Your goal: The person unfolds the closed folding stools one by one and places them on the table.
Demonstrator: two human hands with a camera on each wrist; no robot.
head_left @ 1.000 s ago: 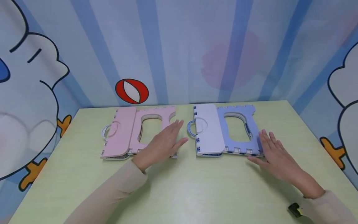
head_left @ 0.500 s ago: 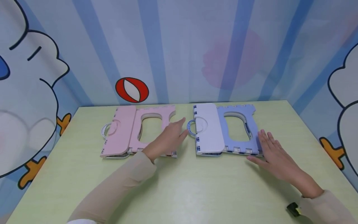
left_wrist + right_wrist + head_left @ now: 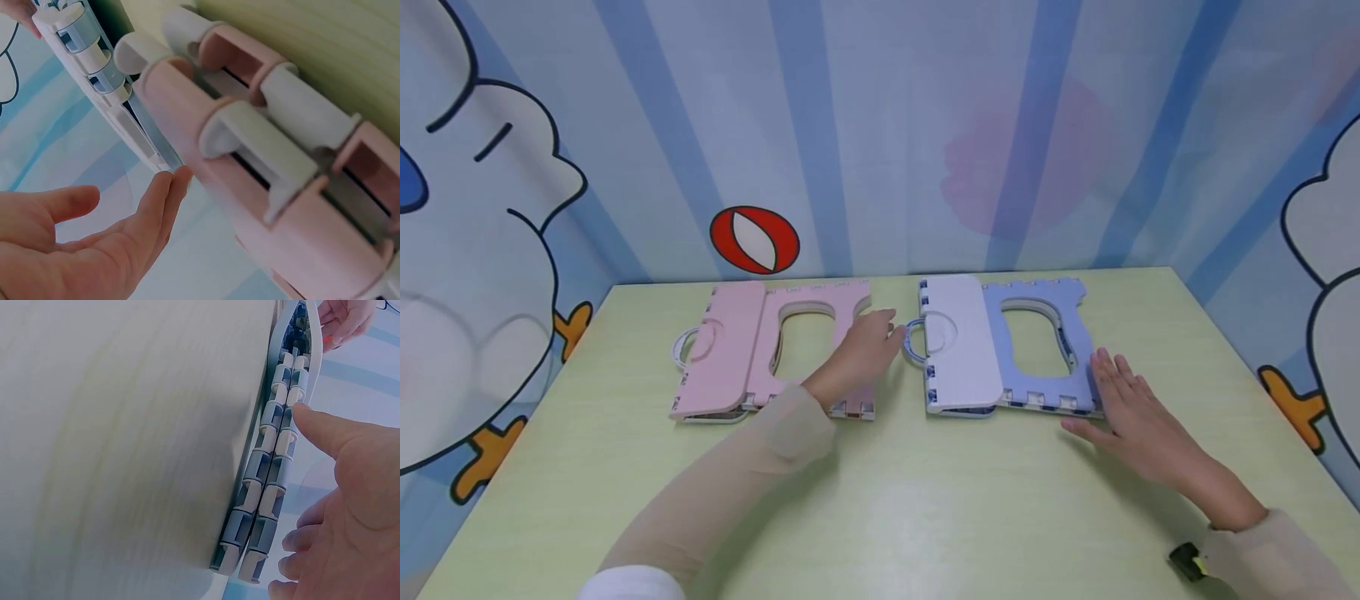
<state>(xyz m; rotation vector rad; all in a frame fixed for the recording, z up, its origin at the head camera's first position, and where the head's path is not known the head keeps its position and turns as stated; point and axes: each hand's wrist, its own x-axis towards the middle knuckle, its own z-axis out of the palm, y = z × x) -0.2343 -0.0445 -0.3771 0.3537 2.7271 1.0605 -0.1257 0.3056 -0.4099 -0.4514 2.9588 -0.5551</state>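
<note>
Pink folded stool (image 3: 724, 350): lay flat, far left. Blue-and-white folded stool (image 3: 961, 367): lay flat, right of it. Left hand (image 3: 861, 346): was loosely bent, thumb apart, empty, between both. Right hand (image 3: 1138, 425): stretched straight-fingered, gripping nothing, beside the latter's right edge.

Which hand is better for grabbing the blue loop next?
Probably the left hand: it is close to the blue loop. The right hand is farther away, at the opposite edge of the blue-and-white folded stool.

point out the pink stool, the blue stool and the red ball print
Pink stool (image 3: 735, 358), head view: its wide panel.
Blue stool (image 3: 966, 360), head view: its pale panel.
Red ball print (image 3: 754, 240), head view: its white middle.
</note>
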